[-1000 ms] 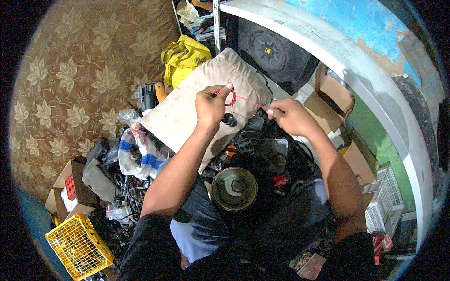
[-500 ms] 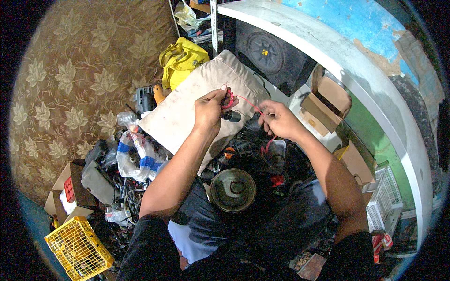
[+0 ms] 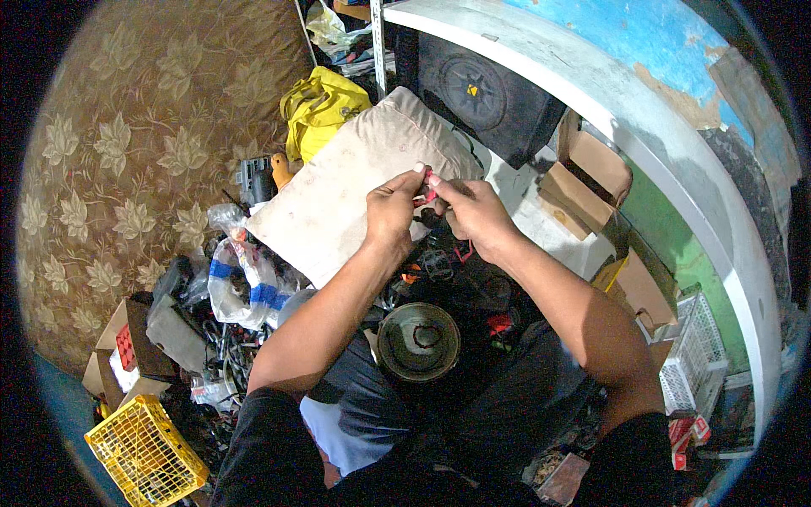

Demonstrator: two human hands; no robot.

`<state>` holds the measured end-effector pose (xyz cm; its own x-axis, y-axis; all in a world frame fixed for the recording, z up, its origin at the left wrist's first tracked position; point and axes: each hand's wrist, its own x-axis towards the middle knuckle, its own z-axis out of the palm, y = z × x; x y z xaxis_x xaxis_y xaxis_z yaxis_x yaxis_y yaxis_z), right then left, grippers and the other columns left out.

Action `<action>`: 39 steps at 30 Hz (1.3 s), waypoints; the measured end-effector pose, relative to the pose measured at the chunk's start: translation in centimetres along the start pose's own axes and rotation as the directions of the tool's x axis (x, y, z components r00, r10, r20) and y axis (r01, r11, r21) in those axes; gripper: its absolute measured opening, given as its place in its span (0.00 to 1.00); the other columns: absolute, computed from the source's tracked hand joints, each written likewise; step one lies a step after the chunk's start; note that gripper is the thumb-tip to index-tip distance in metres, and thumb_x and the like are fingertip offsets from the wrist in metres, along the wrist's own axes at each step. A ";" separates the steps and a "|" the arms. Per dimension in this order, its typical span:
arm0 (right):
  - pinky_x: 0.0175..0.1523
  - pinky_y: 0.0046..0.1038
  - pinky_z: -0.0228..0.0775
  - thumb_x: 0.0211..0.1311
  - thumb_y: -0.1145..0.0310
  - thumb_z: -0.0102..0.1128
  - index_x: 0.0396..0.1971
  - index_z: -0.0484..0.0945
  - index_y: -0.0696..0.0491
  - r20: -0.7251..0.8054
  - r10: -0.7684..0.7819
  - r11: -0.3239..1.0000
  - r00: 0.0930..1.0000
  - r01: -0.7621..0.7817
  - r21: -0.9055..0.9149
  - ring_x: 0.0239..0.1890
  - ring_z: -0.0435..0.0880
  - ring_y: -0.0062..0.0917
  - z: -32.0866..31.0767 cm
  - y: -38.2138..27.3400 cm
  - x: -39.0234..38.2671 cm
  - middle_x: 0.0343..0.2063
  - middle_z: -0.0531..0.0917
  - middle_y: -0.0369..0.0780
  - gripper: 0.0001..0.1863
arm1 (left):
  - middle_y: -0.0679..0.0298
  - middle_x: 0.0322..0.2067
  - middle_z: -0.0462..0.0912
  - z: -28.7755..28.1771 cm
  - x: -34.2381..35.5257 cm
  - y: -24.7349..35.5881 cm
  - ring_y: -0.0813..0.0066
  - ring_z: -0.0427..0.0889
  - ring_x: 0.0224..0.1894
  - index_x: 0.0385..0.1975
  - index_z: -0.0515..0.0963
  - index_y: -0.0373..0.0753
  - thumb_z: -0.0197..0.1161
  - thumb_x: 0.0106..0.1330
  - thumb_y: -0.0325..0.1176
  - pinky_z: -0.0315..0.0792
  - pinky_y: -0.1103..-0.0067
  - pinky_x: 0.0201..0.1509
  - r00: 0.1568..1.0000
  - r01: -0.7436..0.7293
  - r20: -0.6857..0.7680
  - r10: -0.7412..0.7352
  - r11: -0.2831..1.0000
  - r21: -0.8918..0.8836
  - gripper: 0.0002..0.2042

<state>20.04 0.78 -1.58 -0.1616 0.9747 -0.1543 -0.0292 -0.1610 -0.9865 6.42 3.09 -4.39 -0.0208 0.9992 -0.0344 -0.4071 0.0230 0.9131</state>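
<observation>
- The big pillow (image 3: pixel 338 194) is soft cloth, dull, with wrinkles.
- The yellow bag (image 3: pixel 317 118) looks like cloth, all crumpled.
- The brown flowery cover (image 3: pixel 144 135) is cloth and not shiny.
- The yellow crate (image 3: pixel 177 438) is hard plastic.
- The white basket (image 3: pixel 704 338) is plastic too, full of little holes.
- The open boxes (image 3: pixel 585 193) are dull brown cardboard.
- The round pan (image 3: pixel 401 342) looks like metal, a bit shiny.
- The blue wall (image 3: pixel 621 29) has rough, peeling paint.
- The red string (image 3: pixel 431 195) is too small to tell.
</observation>
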 end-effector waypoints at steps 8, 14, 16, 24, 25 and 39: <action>0.33 0.33 0.68 0.64 0.64 0.60 0.26 0.81 0.60 0.079 -0.382 0.742 0.921 0.356 -0.568 0.23 0.78 0.29 -2.6 1.0 0.7 0.20 0.81 0.44 0.13 | 0.62 0.29 0.82 0.2 0.2 1.9 0.75 0.79 0.28 0.41 0.80 0.31 0.59 0.70 0.43 0.73 0.78 0.35 0.976 -0.014 0.213 -0.048 0.959 0.283 0.18; 0.38 0.29 0.71 0.62 0.71 0.61 0.37 0.82 0.61 0.229 -0.395 0.628 0.890 0.443 -0.639 0.28 0.81 0.23 -2.2 -0.4 -1.1 0.28 0.84 0.50 0.09 | 0.65 0.21 0.80 -0.9 0.2 2.7 0.80 0.76 0.25 0.27 0.82 0.34 0.60 0.70 0.45 0.71 0.80 0.33 0.919 -0.147 0.372 -0.129 0.762 0.630 0.19; 0.40 0.31 0.74 0.63 0.67 0.61 0.33 0.82 0.60 0.279 -0.442 0.634 0.853 0.516 -0.576 0.31 0.86 0.30 -2.9 -0.1 -0.5 0.26 0.84 0.48 0.10 | 0.65 0.22 0.81 -1.4 0.5 3.0 0.79 0.77 0.25 0.27 0.82 0.33 0.60 0.70 0.42 0.71 0.80 0.33 0.882 -0.196 0.455 -0.124 0.782 0.592 0.17; 0.32 0.28 0.69 0.63 0.64 0.63 0.28 0.82 0.58 0.241 -0.337 0.654 0.910 0.410 -0.636 0.24 0.78 0.19 -5.1 -3.2 -0.8 0.20 0.82 0.39 0.12 | 0.60 0.27 0.84 -2.1 0.0 3.8 0.73 0.82 0.32 0.31 0.82 0.31 0.60 0.69 0.33 0.76 0.77 0.42 0.806 -0.037 0.538 -0.249 0.885 0.465 0.11; 0.32 0.28 0.70 0.61 0.66 0.64 0.29 0.83 0.58 0.269 -0.350 0.678 0.897 0.441 -0.587 0.24 0.78 0.19 -5.0 -3.3 -1.2 0.21 0.83 0.40 0.10 | 0.59 0.28 0.85 -2.1 -0.1 3.8 0.73 0.83 0.33 0.32 0.81 0.30 0.60 0.69 0.32 0.76 0.77 0.44 0.791 -0.018 0.550 -0.269 0.888 0.459 0.10; 0.40 0.25 0.71 0.59 0.79 0.58 0.36 0.79 0.62 0.239 -0.571 0.559 0.785 0.586 -0.587 0.32 0.80 0.21 -4.3 -2.0 -0.6 0.28 0.82 0.42 0.06 | 0.59 0.30 0.85 -1.8 -0.3 4.9 0.74 0.83 0.32 0.37 0.81 0.31 0.61 0.68 0.31 0.77 0.78 0.42 0.822 -0.069 0.552 -0.141 0.937 0.342 0.09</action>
<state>24.41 1.18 0.23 -0.3461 0.8202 0.4556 0.4685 0.5718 -0.6735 2.78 2.81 -0.61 0.5444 0.8361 0.0671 -0.0674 -0.0362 0.9971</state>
